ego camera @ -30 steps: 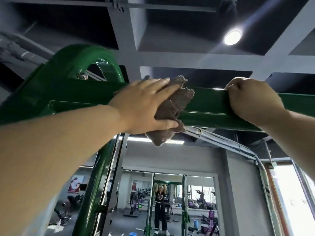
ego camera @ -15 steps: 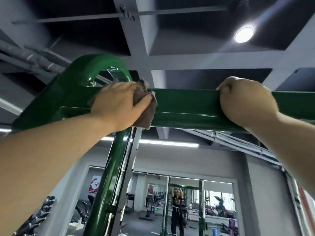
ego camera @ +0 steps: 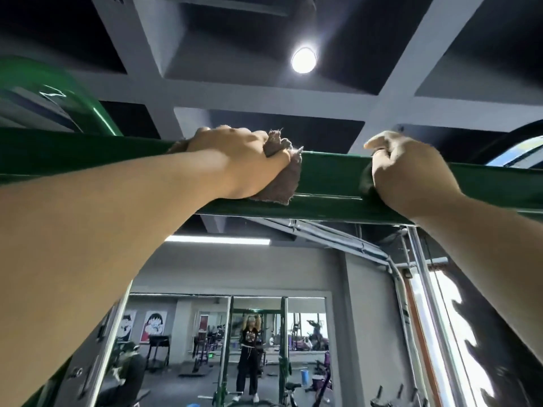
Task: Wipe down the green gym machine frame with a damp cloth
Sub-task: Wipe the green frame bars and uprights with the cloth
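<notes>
A green horizontal top beam [ego camera: 332,180] of the gym machine crosses the view overhead. My left hand [ego camera: 241,163] presses a brown cloth [ego camera: 286,183] against the beam's front face, with its fingers curled over the top edge. Cloth ends stick out above and below the hand. My right hand [ego camera: 408,174] grips the same beam to the right, its fingers hooked over the top. A bare stretch of beam lies between the two hands. A curved green frame part [ego camera: 73,98] rises at the upper left.
Chrome guide rods [ego camera: 426,289] hang under the beam at the right. A wall mirror [ego camera: 229,348] ahead reflects a person with raised arms and other gym machines. Grey ceiling beams and a round lamp [ego camera: 304,60] are above.
My left hand with the cloth slid left to the beam's corner, then back right along the beam. The view panned right. My right hand kept its grip.
</notes>
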{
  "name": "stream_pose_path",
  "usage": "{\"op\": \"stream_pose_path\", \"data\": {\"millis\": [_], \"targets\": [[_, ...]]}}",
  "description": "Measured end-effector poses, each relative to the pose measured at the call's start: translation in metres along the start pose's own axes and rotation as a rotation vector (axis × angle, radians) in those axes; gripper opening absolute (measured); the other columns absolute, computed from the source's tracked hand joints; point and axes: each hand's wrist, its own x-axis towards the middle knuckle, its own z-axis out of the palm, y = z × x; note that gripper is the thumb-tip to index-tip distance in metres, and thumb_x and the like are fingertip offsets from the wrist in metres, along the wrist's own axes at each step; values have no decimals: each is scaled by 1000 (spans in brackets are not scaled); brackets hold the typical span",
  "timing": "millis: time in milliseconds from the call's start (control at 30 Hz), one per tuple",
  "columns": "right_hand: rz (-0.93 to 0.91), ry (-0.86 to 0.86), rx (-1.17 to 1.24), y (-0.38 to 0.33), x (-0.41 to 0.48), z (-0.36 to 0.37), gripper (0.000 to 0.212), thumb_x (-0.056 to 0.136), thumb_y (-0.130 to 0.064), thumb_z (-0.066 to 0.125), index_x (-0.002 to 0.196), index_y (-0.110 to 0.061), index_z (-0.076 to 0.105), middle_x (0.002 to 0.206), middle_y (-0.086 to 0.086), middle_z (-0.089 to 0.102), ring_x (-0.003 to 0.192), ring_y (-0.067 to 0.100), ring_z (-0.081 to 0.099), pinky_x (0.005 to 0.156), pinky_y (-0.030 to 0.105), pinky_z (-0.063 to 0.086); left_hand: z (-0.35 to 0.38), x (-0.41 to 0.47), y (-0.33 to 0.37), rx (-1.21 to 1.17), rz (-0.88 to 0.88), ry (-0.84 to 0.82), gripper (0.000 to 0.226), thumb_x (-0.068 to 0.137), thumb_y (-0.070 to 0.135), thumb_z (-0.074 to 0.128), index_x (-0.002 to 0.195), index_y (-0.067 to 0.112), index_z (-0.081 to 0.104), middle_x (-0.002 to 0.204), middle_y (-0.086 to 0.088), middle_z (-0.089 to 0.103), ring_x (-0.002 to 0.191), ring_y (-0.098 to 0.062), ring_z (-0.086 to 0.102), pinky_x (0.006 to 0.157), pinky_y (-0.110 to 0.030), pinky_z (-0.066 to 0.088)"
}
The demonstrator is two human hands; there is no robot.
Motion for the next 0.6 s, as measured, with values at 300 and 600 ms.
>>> {"op": "stream_pose_path", "data": {"millis": [300, 600], "targets": [[-109, 23, -93, 120, -1, -47, 34, 101, -25, 35, 121, -22, 62, 107, 5, 68, 105, 27, 57, 99, 39, 41, 17, 38, 181, -18, 160, 88, 61, 90, 72, 21, 119, 30, 54, 124, -1, 60, 115, -30, 51, 95, -44, 34], [-117, 38, -127, 135, -15, -41, 43, 103, -24, 31, 143, -25, 46, 148, -1, 48, 146, 24, 28, 121, 41, 16, 28, -5, 148, 120, 337, 167, 94, 75, 86, 13, 155, 36, 12, 159, 5, 28, 144, -23, 29, 117, -47, 23]]}}
